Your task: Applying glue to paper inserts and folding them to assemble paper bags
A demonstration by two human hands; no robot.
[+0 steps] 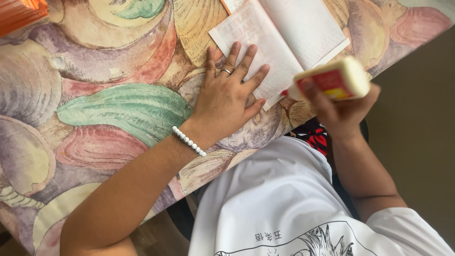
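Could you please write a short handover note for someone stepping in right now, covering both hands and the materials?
Left hand: flat, fingers spread, pressing the corner of the white paper sheet onto the patterned tablecloth.
Right hand: gripping the glue bottle, held on its side above the table edge, red tip pointing toward the paper.
Done: paper laid out and held steady.
Left: no glue visible on the paper yet.

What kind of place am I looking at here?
Probably a home table used for crafts: a colourful shell-pattern tablecloth, white paper sheets under the left hand, and a glue bottle in the right hand.
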